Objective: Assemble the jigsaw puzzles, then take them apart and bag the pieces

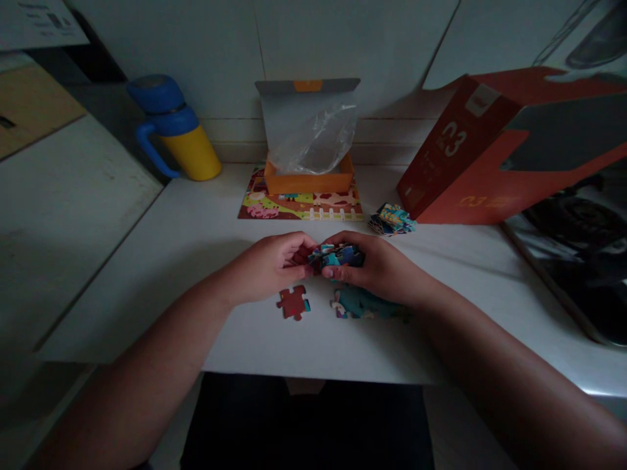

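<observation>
Left hand (267,264) and right hand (379,266) pinch shut on puzzle pieces (336,254), mid-frame; I judge assembly barely begun, red piece (292,302) lying loose.

White counter (196,241) open left; orange box (308,176) behind, red carton (470,163) right.

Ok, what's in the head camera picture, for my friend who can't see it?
The left hand and right hand hold a handful of puzzle pieces above a white table. A loose red piece lies near them, and an open orange box stands behind.
</observation>
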A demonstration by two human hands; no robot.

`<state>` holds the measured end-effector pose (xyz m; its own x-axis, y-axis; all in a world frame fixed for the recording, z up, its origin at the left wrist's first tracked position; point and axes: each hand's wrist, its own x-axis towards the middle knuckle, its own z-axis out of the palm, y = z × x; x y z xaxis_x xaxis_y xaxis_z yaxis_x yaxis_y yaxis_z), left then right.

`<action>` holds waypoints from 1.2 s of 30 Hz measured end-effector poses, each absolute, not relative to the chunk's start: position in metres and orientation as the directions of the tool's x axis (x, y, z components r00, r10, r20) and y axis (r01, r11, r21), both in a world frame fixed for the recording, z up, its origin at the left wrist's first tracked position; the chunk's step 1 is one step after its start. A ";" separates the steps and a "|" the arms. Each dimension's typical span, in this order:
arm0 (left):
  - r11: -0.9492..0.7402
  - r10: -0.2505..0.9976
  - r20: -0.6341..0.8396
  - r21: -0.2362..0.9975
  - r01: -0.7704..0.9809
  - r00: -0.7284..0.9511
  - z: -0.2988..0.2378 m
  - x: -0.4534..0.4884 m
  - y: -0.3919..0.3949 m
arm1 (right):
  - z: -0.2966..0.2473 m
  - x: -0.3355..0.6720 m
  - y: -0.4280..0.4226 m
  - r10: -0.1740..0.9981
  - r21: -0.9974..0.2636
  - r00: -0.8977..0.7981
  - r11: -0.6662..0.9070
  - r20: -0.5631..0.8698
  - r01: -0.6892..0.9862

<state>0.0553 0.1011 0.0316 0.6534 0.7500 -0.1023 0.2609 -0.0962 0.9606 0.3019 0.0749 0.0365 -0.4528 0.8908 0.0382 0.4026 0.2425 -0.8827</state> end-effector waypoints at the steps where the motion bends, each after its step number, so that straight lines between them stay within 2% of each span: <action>1: -0.091 0.743 -0.102 0.963 0.252 0.662 0.035 0.056 0.100 | 0.037 0.302 0.075 0.897 -0.881 -0.439 0.245 0.048 0.404; 3: -0.136 0.756 -0.090 0.948 0.289 0.648 0.041 0.053 0.100 | 0.037 0.302 0.076 0.920 -0.864 -0.387 0.250 0.070 0.438; 5: -0.232 0.800 -0.094 0.862 0.451 0.592 0.045 0.046 0.099 | 0.035 0.303 0.077 0.944 -0.826 -0.315 0.256 0.101 0.502; 8: -0.394 0.818 -0.139 0.573 0.719 0.559 0.049 0.032 0.094 | 0.034 0.304 0.078 0.960 -0.776 -0.241 0.259 0.142 0.575; 9: -0.444 0.797 -0.167 0.491 0.750 0.581 0.050 0.029 0.092 | 0.033 0.305 0.079 0.963 -0.770 -0.226 0.253 0.144 0.587; 11: -0.513 0.752 -0.213 0.405 0.757 0.624 0.052 0.026 0.086 | 0.034 0.305 0.079 0.968 -0.770 -0.209 0.237 0.137 0.593; 16: -0.582 0.659 -0.265 0.412 0.701 0.704 0.054 0.034 0.073 | 0.031 0.305 0.082 0.958 -0.744 -0.224 0.281 0.179 0.606; 24: -0.455 0.642 -0.335 0.557 0.695 0.689 0.050 0.036 0.074 | 0.027 0.303 0.081 0.913 -0.765 -0.357 0.372 0.198 0.526; 30: -0.519 0.741 -0.254 0.369 0.771 0.621 0.050 0.031 0.080 | 0.029 0.304 0.080 0.901 -0.771 -0.380 0.391 0.209 0.503; 36: -0.558 0.717 -0.250 0.354 0.751 0.651 0.050 0.023 0.090 | 0.029 0.302 0.080 0.903 -0.777 -0.380 0.381 0.198 0.501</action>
<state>0.0233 0.0897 0.0501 0.6507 0.7170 -0.2502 0.7507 -0.5578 0.3540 0.3020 0.0796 0.0289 -0.3802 0.9034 0.1983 0.5010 0.3814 -0.7769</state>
